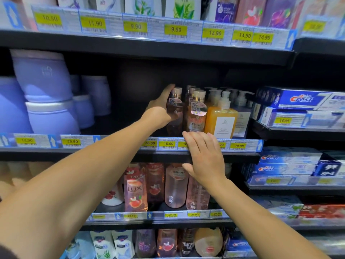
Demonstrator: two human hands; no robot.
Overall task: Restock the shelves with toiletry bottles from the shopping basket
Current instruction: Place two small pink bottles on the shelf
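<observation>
My left hand [162, 109] reaches into the middle shelf [119, 144] and grips a pink clear bottle [175, 111] with a gold cap, standing upright on the shelf. Right of it stand more pink bottles [197, 113] of the same kind and an orange pump bottle [221, 118]. My right hand [204, 156] rests flat, fingers straight, on the shelf's front edge over the price tags. The shopping basket is out of view.
Purple tubs [46, 94] fill the left of the middle shelf, with a dark gap between them and the bottles. Pink Lux bottles [135, 187] stand on the shelf below. Toothpaste boxes [302, 101] are stacked to the right. Boxed goods line the top shelf.
</observation>
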